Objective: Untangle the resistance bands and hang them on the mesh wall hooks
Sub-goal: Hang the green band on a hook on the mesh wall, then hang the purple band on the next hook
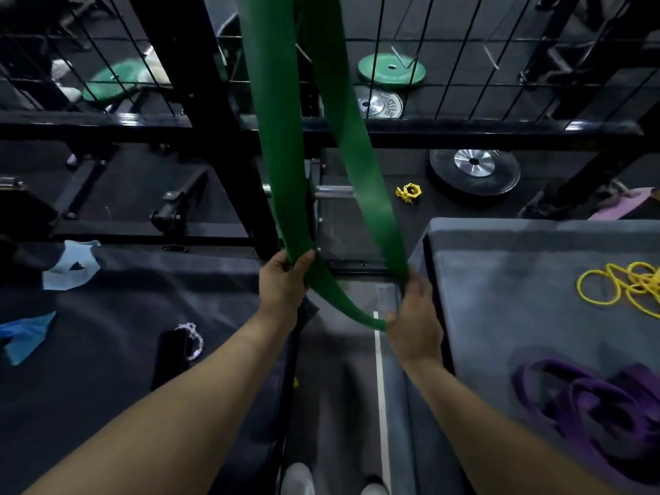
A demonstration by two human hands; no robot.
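Right now a wide green band (285,137) hangs as a long loop from above the top edge, in front of the black mesh wall (446,48). The left hand (284,280) grips the loop's left strand, fingers curled round it; the right hand (414,316) pinches the right strand just beside the loop's low bend. To the right, a grey padded box (500,280) carries a tangled yellow band (621,285) at its far right and a purple band (589,405) heaped nearer. Beyond the mesh, green weight plates (391,69) lie on the floor.
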